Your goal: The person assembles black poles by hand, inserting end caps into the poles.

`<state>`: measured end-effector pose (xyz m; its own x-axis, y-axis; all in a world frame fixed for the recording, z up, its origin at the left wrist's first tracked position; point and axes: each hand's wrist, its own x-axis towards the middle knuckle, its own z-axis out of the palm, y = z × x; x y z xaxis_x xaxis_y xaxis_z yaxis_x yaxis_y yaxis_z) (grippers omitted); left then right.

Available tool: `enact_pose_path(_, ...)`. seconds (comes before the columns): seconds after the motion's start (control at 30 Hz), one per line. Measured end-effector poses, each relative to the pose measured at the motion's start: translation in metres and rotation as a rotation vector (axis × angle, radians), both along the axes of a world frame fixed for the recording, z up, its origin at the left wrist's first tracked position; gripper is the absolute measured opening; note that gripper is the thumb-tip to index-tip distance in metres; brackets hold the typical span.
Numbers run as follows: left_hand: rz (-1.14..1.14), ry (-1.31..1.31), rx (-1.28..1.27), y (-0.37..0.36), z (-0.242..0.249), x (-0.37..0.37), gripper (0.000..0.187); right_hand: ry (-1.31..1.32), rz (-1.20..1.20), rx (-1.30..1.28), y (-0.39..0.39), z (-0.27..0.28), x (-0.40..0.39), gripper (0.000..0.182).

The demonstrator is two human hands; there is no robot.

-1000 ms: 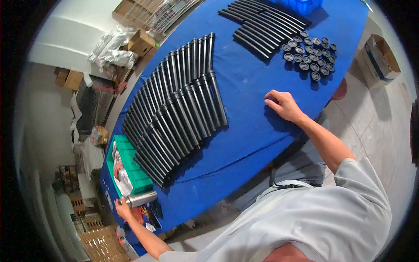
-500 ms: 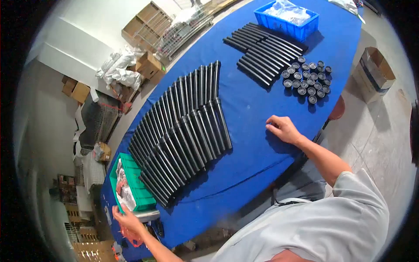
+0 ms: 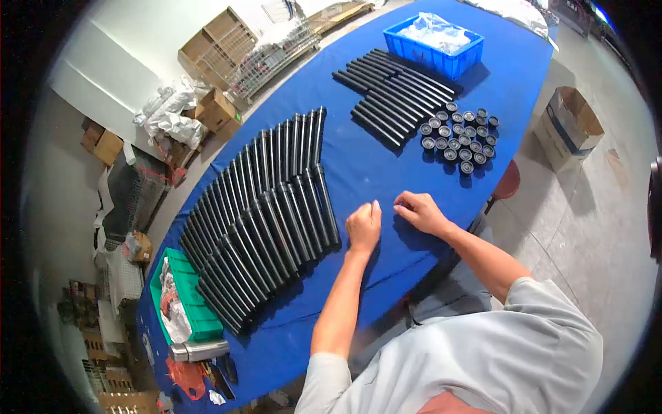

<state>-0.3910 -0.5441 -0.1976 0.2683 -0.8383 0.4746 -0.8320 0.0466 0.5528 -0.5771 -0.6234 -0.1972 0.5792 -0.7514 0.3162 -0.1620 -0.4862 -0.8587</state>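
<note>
My left hand (image 3: pixel 363 226) is closed over the blue table (image 3: pixel 386 276), right of two overlapping rows of black tubes (image 3: pixel 276 224); whether it holds something small cannot be made out. Close beside it, my right hand (image 3: pixel 422 212) has its fingers curled together, and anything within them is hidden. Beyond the hands lie several round black caps (image 3: pixel 467 155), with a group of thinner black rods (image 3: pixel 400 96) to their left.
A blue bin (image 3: pixel 434 52) with plastic bags stands at the table's far end. At the near left are a green bin (image 3: pixel 189 303), a metal cylinder (image 3: pixel 199 350) and a red bag (image 3: pixel 187 378). Cartons (image 3: pixel 569 131) and a red stool (image 3: pixel 508 181) stand off the right edge.
My left hand has moved from beside the green bin to the middle, next to my right hand, and its fingers have closed. The whole view has shifted slightly.
</note>
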Motion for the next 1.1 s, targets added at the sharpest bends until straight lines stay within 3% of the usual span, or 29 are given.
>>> enact_pose_path(0.07,0.041,-0.004,0.019,-0.007,-0.017,0.011,0.041,-0.015,-0.015,0.052,0.002,0.002,0.001,0.02)
enact_pose_path(0.17,0.016,0.07,0.038,-0.001,-0.004,-0.001,0.034,0.031,-0.055,0.109,-0.002,-0.003,0.003,0.023)
enact_pose_path(0.3,0.111,0.303,0.076,-0.006,-0.01,0.005,0.025,0.232,-0.135,-0.474,-0.037,0.016,0.015,0.04)
enact_pose_path(0.4,0.117,0.258,0.126,-0.004,-0.009,0.003,0.026,0.315,-0.228,-0.732,-0.086,0.038,0.038,0.056)
enact_pose_path(0.53,0.106,0.238,0.114,-0.005,-0.01,0.005,0.026,0.672,-0.298,-0.724,-0.141,0.032,0.059,0.074)
enact_pose_path(0.7,0.104,0.233,0.097,-0.005,-0.008,0.005,0.025,0.832,-0.277,-0.689,-0.158,0.019,0.065,0.079)
enact_pose_path(0.93,0.093,0.271,0.092,-0.005,-0.01,0.006,0.025,0.692,-0.297,-0.763,-0.152,0.015,0.072,0.063)
enact_pose_path(1.03,0.096,0.334,0.084,-0.004,-0.011,0.006,0.025,0.637,-0.208,-0.658,-0.16,0.022,0.076,0.059)
enact_pose_path(1.1,0.092,0.338,0.033,-0.005,-0.015,0.007,0.024,0.584,-0.197,-0.631,-0.169,0.013,0.082,0.069)
